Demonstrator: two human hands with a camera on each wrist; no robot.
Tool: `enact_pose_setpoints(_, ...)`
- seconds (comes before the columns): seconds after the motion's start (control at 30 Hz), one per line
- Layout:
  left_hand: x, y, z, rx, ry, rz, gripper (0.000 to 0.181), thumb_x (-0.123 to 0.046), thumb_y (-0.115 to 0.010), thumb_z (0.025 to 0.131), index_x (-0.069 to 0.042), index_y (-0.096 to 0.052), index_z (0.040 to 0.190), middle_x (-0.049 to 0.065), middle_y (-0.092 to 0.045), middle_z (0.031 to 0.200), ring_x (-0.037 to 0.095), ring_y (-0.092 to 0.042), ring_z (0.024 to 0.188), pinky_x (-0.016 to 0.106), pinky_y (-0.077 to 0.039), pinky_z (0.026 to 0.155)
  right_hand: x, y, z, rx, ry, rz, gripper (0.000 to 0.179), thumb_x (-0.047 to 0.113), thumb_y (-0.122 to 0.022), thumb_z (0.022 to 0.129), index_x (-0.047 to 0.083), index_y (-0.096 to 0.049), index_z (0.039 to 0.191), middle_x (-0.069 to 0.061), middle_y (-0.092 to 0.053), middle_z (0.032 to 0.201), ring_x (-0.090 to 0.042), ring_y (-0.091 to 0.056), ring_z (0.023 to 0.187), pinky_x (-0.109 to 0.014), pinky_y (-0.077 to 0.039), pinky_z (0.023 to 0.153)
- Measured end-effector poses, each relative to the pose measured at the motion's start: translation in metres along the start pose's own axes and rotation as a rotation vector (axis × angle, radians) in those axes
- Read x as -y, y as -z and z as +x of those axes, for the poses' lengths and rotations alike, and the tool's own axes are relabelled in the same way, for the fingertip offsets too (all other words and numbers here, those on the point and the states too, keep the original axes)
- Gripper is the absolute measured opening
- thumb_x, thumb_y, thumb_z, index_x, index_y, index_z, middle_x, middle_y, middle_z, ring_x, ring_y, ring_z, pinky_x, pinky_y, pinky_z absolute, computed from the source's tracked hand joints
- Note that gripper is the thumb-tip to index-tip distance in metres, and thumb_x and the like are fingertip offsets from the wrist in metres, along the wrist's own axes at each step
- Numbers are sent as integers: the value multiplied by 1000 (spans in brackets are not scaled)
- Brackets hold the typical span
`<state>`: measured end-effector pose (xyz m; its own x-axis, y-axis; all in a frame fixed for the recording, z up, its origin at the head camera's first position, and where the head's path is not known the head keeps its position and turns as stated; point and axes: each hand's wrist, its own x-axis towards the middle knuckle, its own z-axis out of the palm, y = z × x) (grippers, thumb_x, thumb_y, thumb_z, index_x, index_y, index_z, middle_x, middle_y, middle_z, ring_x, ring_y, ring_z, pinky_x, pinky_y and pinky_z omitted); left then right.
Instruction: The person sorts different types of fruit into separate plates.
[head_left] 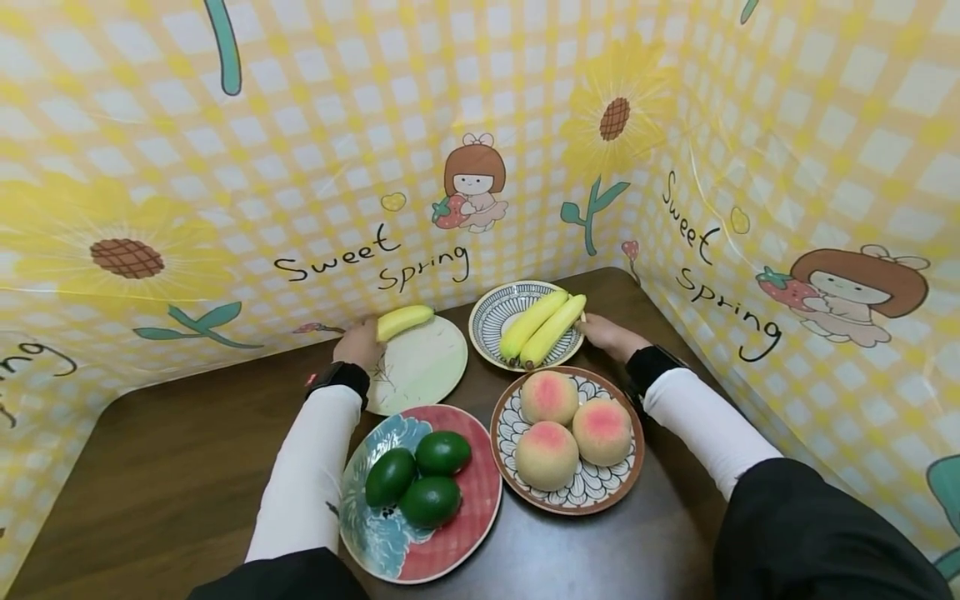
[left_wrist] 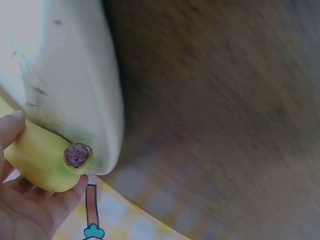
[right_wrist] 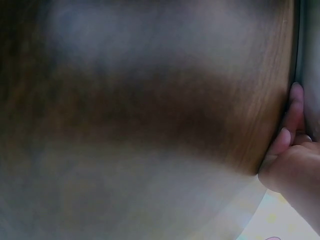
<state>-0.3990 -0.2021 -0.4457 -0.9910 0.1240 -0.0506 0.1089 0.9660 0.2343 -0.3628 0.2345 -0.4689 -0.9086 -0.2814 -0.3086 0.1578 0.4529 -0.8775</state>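
Observation:
My left hand [head_left: 358, 343] grips a yellow banana [head_left: 405, 320] by one end, with the thumb on one side and fingers on the other. The banana lies along the far edge of a pale green plate [head_left: 427, 362]; in the left wrist view its dark blunt end [left_wrist: 78, 155] sticks out past the fingers. My right hand [head_left: 609, 335] is at the right rim of a blue-patterned plate [head_left: 491, 321], its fingers fairly straight beside the rim. Two bananas [head_left: 551, 327] lie side by side on that plate. Part of the right hand's fingers is hidden.
Nearer to me, a brown-rimmed plate [head_left: 636, 467] carries three peaches [head_left: 547, 456]. To its left, a red and blue plate [head_left: 468, 533] bears three dark green oval fruits [head_left: 431, 502]. The plates crowd together on a dark wooden table [head_left: 180, 467]. Checked cloth walls [head_left: 315, 167] stand behind and to the right.

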Motion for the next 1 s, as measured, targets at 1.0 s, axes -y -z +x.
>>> enact_pose_setpoints(1.0,-145,35,19,154,-271,-213,59,-32,-60,104,-5,-44,153,21,-64,124,28,-61,96,40,-49,91,-1,1,0,-18,-11,-20,49,17,-19,112,-12,-37,147,-27,-46,139,-33,-40,136,-40,-24,123)
